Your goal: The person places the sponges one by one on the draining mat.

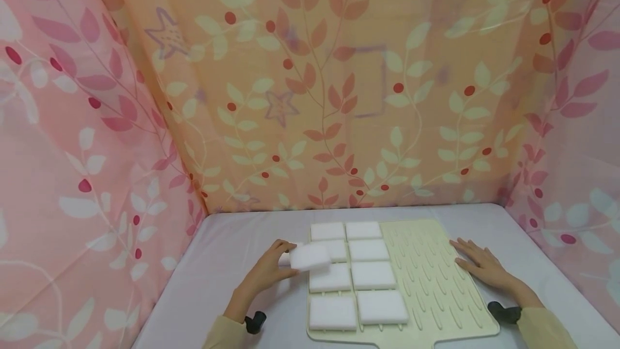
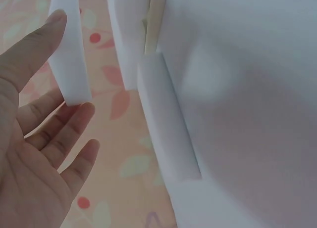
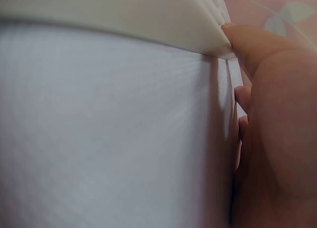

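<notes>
My left hand pinches a white sponge block between thumb and fingers, tilted above the left column of sponges. In the left wrist view the thumb presses one face of the held sponge, and fingertips sit at its lower edge. Another white sponge lies on the table beside the board, partly hidden by the held one in the head view. My right hand rests at the right edge of the pale green ridged board, fingers extended, its thumb touching the rim.
Several white sponges lie in two columns on the board's left half. The right half shows bare slanted ridges. A handle juts from the near side. Floral curtains enclose the white-covered table at the back and sides.
</notes>
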